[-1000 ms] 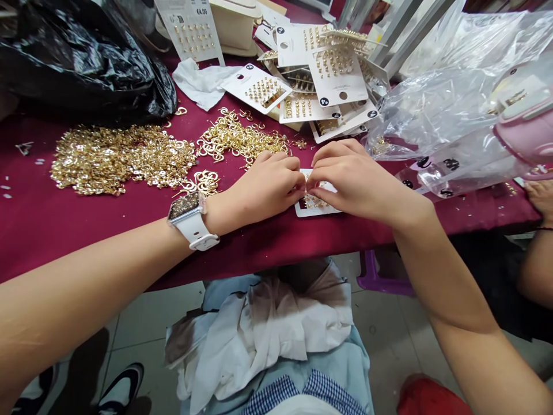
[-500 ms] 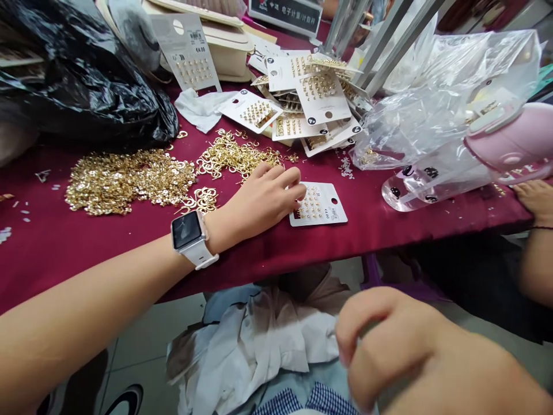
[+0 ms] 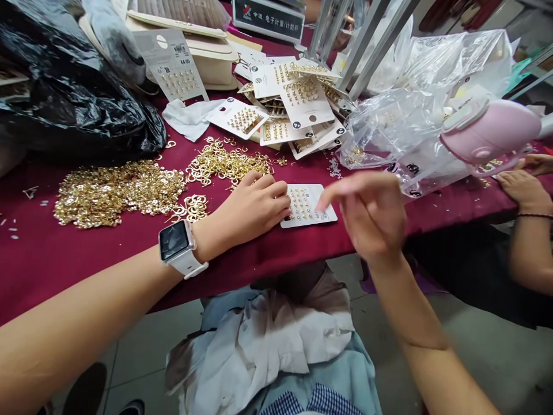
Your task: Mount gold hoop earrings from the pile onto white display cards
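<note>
A white earring card (image 3: 327, 217) with rows of small gold studs lies flat near the table's front edge. My left hand (image 3: 248, 210), wearing a watch, rests over its left edge with curled fingertips pressing on it. Above the card's right end is my right hand (image 3: 374, 213), somewhat blurred, its index finger stretched out towards the card and the other fingers bent. Nothing shows between its fingers; whether the fingertip touches the card I cannot tell. Behind my left hand lie loose gold hook-shaped pieces (image 3: 220, 161), and left of them a heap of small gold pieces (image 3: 112, 193).
Several stud-filled cards (image 3: 309, 104) are piled behind. A black plastic bag (image 3: 86, 98) stands at the left. Clear plastic bags (image 3: 401, 115) and a pink-lidded clear bottle (image 3: 488, 135) sit at the right, near another person's hands (image 3: 521, 187). Metal posts (image 3: 367, 46) rise behind.
My right hand has risen from above my lap to over the card's right end, and its index finger has straightened. My left hand stays at the card's left edge. The view has shifted slightly.
</note>
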The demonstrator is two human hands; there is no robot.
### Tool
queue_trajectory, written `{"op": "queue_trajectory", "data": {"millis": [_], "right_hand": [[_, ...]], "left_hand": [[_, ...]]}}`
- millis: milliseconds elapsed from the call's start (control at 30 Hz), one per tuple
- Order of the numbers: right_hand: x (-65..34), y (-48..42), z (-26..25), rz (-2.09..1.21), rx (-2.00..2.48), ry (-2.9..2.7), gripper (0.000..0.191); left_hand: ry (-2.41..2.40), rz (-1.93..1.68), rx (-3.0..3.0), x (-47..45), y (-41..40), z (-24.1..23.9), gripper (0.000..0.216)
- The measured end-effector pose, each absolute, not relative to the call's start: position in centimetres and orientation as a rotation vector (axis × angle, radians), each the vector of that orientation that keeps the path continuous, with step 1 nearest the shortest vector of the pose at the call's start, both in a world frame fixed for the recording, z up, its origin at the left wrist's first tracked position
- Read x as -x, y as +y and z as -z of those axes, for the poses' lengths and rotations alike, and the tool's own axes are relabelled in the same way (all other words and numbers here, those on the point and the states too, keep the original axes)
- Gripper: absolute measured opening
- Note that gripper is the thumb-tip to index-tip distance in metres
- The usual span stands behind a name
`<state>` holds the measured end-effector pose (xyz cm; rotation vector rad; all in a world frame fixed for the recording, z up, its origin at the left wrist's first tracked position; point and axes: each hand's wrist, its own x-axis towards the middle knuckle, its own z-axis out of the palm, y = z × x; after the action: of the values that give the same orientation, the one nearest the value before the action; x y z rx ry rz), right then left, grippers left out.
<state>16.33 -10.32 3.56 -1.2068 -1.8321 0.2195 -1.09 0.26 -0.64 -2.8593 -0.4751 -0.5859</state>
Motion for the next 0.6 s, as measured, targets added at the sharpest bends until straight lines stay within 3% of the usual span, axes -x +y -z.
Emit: {"op": "queue_trajectory", "data": {"millis": [133,267,333,400,600], "right_hand": [[-22.1,-5.7,0.0,0.17,1.499,-1.612,0.022],[-25.5,-5.3,1.6,0.138,1.811,-1.444,0.049],[-26.1,-5.2,2.2,0.156,1.853,-1.423,0.043],[-26.3,-4.9,2.7,0.23,1.878,-1.498,0.024],[-25.8,-3.8,3.4,0.332,2.023,-1.62,0.024]], "left_hand": [[-0.458,0.605,2.853,1.0,0.2,0.8,0.028],[-0.418,0.634,2.835,1.0,0.2,0.8,0.027],[-0.408,0.639,2.821,1.0,0.2,0.7,0.027],[-0.395,0.64,2.806,1.1,0.3,0.6,0.027],[-0.389,0.603,2.807,1.1,0.2,0.3,0.03]]}}
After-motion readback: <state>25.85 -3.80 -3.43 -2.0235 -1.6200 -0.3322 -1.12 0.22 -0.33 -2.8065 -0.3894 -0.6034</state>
